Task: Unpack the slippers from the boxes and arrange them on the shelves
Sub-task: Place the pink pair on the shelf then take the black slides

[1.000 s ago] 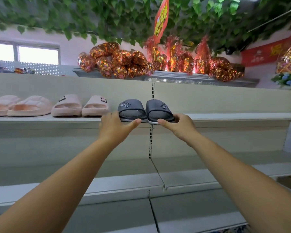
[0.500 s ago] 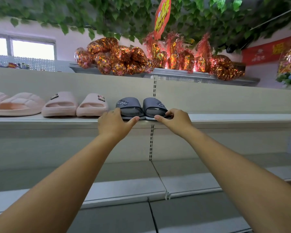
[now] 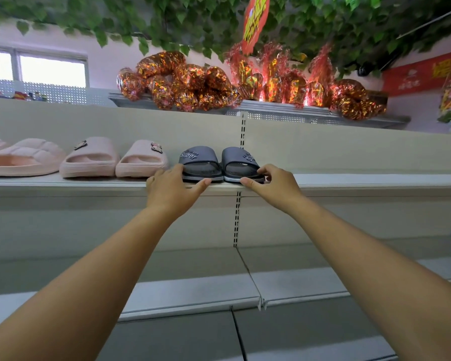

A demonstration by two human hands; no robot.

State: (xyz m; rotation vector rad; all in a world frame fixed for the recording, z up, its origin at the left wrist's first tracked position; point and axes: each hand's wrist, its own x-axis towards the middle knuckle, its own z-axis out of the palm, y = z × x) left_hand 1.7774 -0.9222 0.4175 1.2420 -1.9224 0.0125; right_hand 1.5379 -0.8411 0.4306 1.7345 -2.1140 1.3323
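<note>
A pair of dark grey slippers stands side by side on the upper shelf (image 3: 362, 179), toes to the back wall. My left hand (image 3: 172, 191) holds the heel end of the left grey slipper (image 3: 197, 158), thumb along the front of its sole and fingers at its left side. The right grey slipper (image 3: 241, 160) is held at its heel by my right hand (image 3: 274, 187), thumb in front and fingers curled at its right side. Both soles lie flat on the shelf.
Left of the grey pair stand two pale pink slippers (image 3: 90, 158) with small charms and a quilted peach slipper (image 3: 24, 158). Foil-wrapped bundles (image 3: 193, 84) fill the top ledge. A slotted upright (image 3: 237, 217) divides the shelving. A lower shelf (image 3: 193, 290) juts out below my arms.
The grey pair has slid back from the shelf's front edge and drawn closer together, with both hands following at the heels.
</note>
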